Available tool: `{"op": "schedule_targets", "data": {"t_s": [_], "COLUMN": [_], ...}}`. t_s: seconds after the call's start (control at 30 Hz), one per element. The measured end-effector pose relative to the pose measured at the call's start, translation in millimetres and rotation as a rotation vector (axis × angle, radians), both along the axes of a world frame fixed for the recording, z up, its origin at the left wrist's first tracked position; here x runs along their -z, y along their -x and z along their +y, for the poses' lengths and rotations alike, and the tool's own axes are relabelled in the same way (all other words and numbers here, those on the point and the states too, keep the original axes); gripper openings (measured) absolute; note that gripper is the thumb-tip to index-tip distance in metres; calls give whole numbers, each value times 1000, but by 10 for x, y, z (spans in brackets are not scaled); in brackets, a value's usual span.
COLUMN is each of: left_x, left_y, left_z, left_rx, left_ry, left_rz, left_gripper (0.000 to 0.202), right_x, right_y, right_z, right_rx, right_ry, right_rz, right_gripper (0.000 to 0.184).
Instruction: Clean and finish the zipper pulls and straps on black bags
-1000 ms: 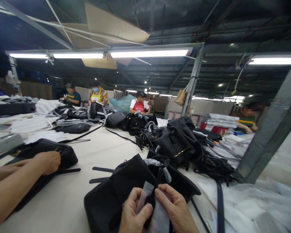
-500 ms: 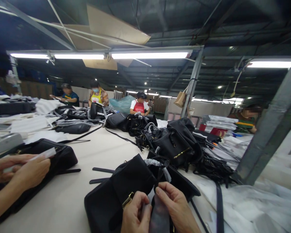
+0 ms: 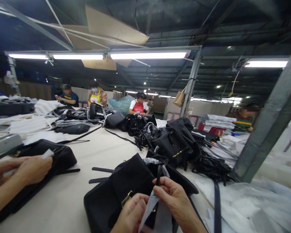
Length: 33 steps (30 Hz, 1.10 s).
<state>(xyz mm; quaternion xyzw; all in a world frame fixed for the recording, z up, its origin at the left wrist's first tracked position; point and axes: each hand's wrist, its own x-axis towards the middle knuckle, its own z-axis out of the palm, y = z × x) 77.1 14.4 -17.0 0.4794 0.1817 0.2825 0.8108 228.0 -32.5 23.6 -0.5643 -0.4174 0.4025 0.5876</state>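
Note:
A black bag (image 3: 104,197) with a gold clasp (image 3: 126,198) lies in front of me on the pale table. My left hand (image 3: 133,212) is closed in a pinch on a thin whitish wrapping strip (image 3: 149,207), low over the bag's front. Just to its right, my right hand (image 3: 176,202) pinches the upper end of this strip together with a narrow black strap (image 3: 158,174). The strip hangs loose and folded between both hands. Behind them, the bag's handle (image 3: 151,160) is wrapped in crinkled pale sheeting. My left fingertips are partly hidden.
At left, a co-worker's hands (image 3: 34,168) work over another black bag (image 3: 60,153). A pile of black bags (image 3: 171,145) spreads across the table behind mine. A metal post (image 3: 264,123) and white sheeting (image 3: 252,204) are at right. Several people sit farther back.
The strip has turned and now slants pale between my hands. My left hand has shifted slightly left and down, and my right hand slightly up. The co-worker's hands have moved a little.

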Motion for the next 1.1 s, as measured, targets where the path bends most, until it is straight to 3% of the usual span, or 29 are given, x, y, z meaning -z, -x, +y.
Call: {"op": "schedule_targets", "data": {"t_s": [0.07, 0.13, 0.23, 0.37, 0.53, 0.7, 0.8, 0.93, 1.0, 1.1], "left_x": [-93, -138, -104, -36, -45, -14, -54, -136, -133, -74], "left_y": [19, -5, -103, -220, -254, -274, -237, -171, -170, -219], "left_z": [32, 56, 81, 90, 51, 30, 13, -24, -33, -21], "left_rx": [131, 153, 90, 18, -54, -115, -56, 126, 159, 111], "left_ry": [179, 204, 133, 100, -22, -238, -63, 237, 268, 256], "left_rz": [-33, 2, 75, 137, 223, 261, 156, -31, -54, -29], "left_gripper": [63, 53, 44, 51, 55, 61, 55, 42, 37, 36], "right_x": [4, 23, 59, 50, -8, 89, 108, 76, 78, 116], "right_y": [-9, -8, -12, -35, -24, -48, -66, -62, -60, -68], "right_z": [-5, 5, 21, -44, -163, -105, -66, -48, -35, -31], "right_rx": [0, 6, 20, 21, -92, 23, 13, 7, 26, 26], "right_ry": [-11, -16, -27, -70, -99, -53, -37, -44, -46, -55], "right_rz": [-3, 0, -26, -72, -8, 26, 42, 28, 3, -4], "right_gripper": [38, 38, 37, 36, 53, 46, 45, 46, 44, 43]}}
